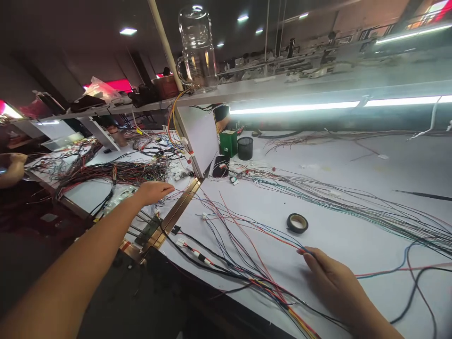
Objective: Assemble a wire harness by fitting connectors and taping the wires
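My right hand (328, 273) pinches a few thin red and blue wires (275, 234) between thumb and fingers, above the white tabletop. These wires stretch left across the table and also trail off to the right behind the hand. Out over the left edge of the table reaches my left hand (155, 192), its fingers pressed together where thin wire ends seem to meet the fingertips. Below the wires lies a wire harness (229, 270) with black sleeving and a white connector (180, 242). A roll of black tape (297, 223) rests on the table between the hands.
A long bundle of thin wires (335, 202) crosses the table behind the tape. Farther back stand a green box (228, 143) and a black mesh cup (245, 149) beside a white partition (199, 136). Tangled harnesses (130, 174) cover the left bench. Another person's hand (14, 167) shows far left.
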The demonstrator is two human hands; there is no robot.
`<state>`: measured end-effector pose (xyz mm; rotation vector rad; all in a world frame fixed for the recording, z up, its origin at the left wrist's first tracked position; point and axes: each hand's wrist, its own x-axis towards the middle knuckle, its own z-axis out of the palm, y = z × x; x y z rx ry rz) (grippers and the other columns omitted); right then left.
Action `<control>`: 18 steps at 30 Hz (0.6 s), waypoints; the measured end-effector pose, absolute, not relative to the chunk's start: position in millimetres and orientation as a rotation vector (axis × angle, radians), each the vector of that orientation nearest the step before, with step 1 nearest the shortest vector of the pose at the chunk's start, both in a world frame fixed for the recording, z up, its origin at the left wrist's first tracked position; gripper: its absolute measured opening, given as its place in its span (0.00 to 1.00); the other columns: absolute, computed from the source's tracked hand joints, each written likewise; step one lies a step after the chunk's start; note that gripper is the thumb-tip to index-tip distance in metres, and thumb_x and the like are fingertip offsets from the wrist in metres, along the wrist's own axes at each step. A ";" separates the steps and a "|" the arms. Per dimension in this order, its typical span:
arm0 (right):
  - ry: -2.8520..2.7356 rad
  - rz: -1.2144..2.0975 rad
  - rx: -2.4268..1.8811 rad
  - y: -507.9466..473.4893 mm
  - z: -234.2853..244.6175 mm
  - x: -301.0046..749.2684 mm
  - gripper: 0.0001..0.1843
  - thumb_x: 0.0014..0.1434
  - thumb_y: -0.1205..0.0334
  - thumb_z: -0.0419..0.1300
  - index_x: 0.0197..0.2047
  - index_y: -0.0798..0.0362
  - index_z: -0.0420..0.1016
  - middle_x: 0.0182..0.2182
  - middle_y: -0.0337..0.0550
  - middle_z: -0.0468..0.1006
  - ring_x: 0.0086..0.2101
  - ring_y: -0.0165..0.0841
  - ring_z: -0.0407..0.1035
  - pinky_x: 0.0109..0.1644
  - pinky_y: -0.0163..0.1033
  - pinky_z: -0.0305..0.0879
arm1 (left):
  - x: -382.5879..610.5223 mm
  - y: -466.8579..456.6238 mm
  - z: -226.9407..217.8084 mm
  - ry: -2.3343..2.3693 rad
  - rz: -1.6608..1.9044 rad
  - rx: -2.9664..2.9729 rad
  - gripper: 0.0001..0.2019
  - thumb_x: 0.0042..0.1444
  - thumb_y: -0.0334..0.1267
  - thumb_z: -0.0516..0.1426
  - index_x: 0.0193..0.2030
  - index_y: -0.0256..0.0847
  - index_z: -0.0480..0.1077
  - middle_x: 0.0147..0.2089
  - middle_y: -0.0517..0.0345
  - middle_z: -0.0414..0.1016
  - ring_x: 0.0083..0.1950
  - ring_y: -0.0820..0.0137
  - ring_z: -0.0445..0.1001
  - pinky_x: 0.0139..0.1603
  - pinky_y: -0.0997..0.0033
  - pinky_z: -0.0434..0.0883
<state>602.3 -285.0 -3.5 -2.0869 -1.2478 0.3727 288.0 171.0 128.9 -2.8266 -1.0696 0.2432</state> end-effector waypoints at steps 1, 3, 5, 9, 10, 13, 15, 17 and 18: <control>-1.180 0.368 -2.055 -285.5 -2.6 603.1 0.19 0.67 0.47 0.44 0.42 0.44 0.73 0.36 0.37 0.80 0.35 0.35 0.75 0.35 0.33 0.71 | 288.7 168.3 121.8 -1.053 0.279 -2.828 0.23 0.59 0.56 0.44 0.46 0.51 0.75 0.48 0.57 0.79 0.48 0.60 0.75 0.44 0.67 0.66; -1.076 0.360 -2.004 -285.9 0.2 604.2 0.20 0.67 0.47 0.45 0.42 0.47 0.74 0.39 0.40 0.79 0.37 0.36 0.74 0.40 0.33 0.70 | 291.8 162.6 109.6 -1.011 0.338 -2.838 0.22 0.60 0.54 0.44 0.45 0.51 0.76 0.47 0.57 0.79 0.47 0.61 0.75 0.44 0.67 0.67; -1.031 0.388 -1.966 -285.3 4.2 603.7 0.20 0.67 0.46 0.45 0.41 0.48 0.74 0.37 0.42 0.78 0.37 0.37 0.73 0.42 0.34 0.69 | 298.1 155.4 102.0 -0.958 0.377 -2.852 0.21 0.59 0.51 0.46 0.46 0.49 0.75 0.47 0.54 0.78 0.48 0.61 0.74 0.47 0.66 0.67; -0.982 0.448 -1.914 -281.2 12.3 598.2 0.21 0.66 0.45 0.45 0.41 0.49 0.74 0.38 0.43 0.78 0.38 0.39 0.71 0.43 0.38 0.67 | 325.2 120.1 102.4 -0.842 0.060 -2.889 0.22 0.58 0.45 0.48 0.58 0.46 0.67 0.58 0.47 0.69 0.59 0.55 0.65 0.60 0.53 0.58; -0.960 0.450 -1.910 -280.2 13.7 596.6 0.21 0.66 0.45 0.45 0.42 0.49 0.73 0.39 0.44 0.77 0.39 0.39 0.70 0.44 0.38 0.66 | 334.9 103.1 103.8 -0.802 -0.105 -2.941 0.23 0.58 0.44 0.49 0.60 0.46 0.65 0.61 0.47 0.66 0.62 0.54 0.62 0.61 0.50 0.56; -0.916 0.458 -1.907 -279.1 15.9 593.5 0.23 0.66 0.44 0.44 0.42 0.50 0.73 0.34 0.43 0.76 0.35 0.38 0.69 0.40 0.39 0.65 | 366.7 31.8 103.7 -0.735 -0.384 -3.402 0.20 0.60 0.47 0.50 0.55 0.45 0.69 0.55 0.50 0.71 0.57 0.59 0.67 0.59 0.58 0.61; -0.901 0.470 -1.905 -280.1 15.9 592.6 0.25 0.66 0.42 0.43 0.43 0.50 0.73 0.25 0.39 0.71 0.28 0.36 0.66 0.35 0.38 0.64 | 388.1 -23.7 97.3 -0.923 -0.044 -3.883 0.17 0.60 0.49 0.52 0.48 0.44 0.73 0.45 0.53 0.76 0.44 0.65 0.73 0.47 0.66 0.68; -0.882 0.488 -1.895 -282.0 14.9 592.0 0.26 0.66 0.41 0.42 0.44 0.51 0.72 0.20 0.35 0.63 0.23 0.35 0.62 0.30 0.37 0.61 | 408.6 -73.7 86.8 -1.276 0.608 -4.249 0.19 0.59 0.50 0.53 0.50 0.41 0.72 0.41 0.53 0.76 0.31 0.71 0.72 0.32 0.71 0.68; -0.874 0.494 -1.887 -283.0 14.2 591.7 0.27 0.65 0.41 0.42 0.45 0.51 0.72 0.19 0.34 0.61 0.22 0.35 0.60 0.29 0.37 0.59 | 418.5 -93.7 81.1 -1.534 0.762 -4.340 0.20 0.57 0.49 0.56 0.53 0.40 0.69 0.43 0.52 0.75 0.29 0.73 0.70 0.29 0.73 0.66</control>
